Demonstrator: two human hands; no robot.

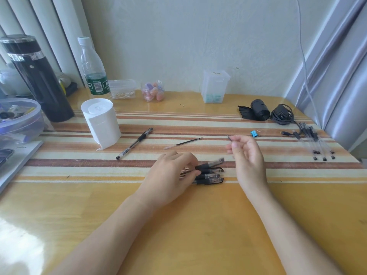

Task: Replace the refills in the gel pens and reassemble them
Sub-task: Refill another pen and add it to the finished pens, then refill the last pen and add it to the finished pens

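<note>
At the centre of the frame the left hand (174, 173) rests on a small pile of black gel pens (210, 172) lying on the striped cloth (79, 162) of the bench (178, 225), its fingertips pinched on one pen in the pile. Just right of it, the right hand (246, 153) is raised slightly, thumb and forefinger closed on a thin dark piece (229, 137), probably a refill tip or a pen nib cone; it is too small to tell which.

A loose refill (182, 143) lies above the hands, well apart from them, and a single assembled-looking pen (135, 143) lies to its left beside the paper roll (100, 122). A bundle of spare refills (315, 142) sits at the right edge, near a blue binder clip (254, 133).

The risks from here, as I judge them: the small part in the right hand could slip and roll off among the stripes, where it would be hard to spot. Tugging one pen out could scatter the pile. The loose refill may be mistaken for a fresh one, since nothing marks used from new.
</note>
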